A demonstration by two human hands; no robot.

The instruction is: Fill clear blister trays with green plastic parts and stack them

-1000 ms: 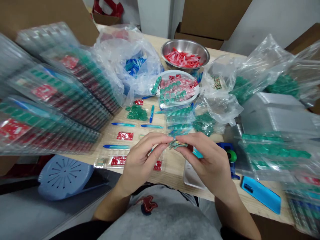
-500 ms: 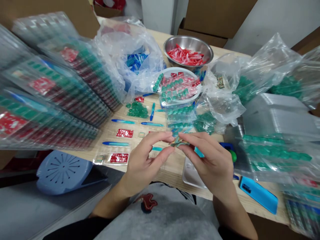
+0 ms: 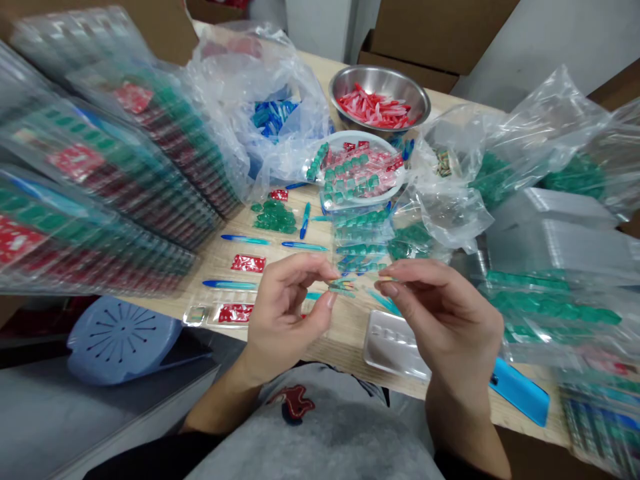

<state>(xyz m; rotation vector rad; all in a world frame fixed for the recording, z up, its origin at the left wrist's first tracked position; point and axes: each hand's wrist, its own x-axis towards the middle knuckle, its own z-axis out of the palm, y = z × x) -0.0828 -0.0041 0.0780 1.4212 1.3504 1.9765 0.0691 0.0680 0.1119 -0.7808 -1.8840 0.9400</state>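
Observation:
My left hand (image 3: 293,307) pinches a small bunch of thin, flat, multicoloured pieces (image 3: 343,287) between thumb and fingertips. Across a narrow gap, my right hand (image 3: 443,310) grips a tiny yellowish piece (image 3: 385,279), mostly covered by the fingers; its exact kind is too small to make out. Beneath and left of the hands lie clear plastic trays holding blue pens (image 3: 230,285) and red spotted packets (image 3: 249,263). One small square piece (image 3: 197,315) sits in the nearest tray's corner. An empty clear blister tray (image 3: 395,343) lies below my right hand.
Tall stacks of filled trays (image 3: 125,173) crowd the left. Behind are a bag of blue pens (image 3: 275,117), a steel bowl (image 3: 425,100) of red pens, and a white basket (image 3: 395,193). Green pieces (image 3: 274,217) form a pile. Stacked clear trays (image 3: 550,227) and a blue phone (image 3: 520,393) are rightward.
My hands have drawn apart. The right moved rightward with a tiny piece, while the left keeps the small bunch of multicoloured pieces.

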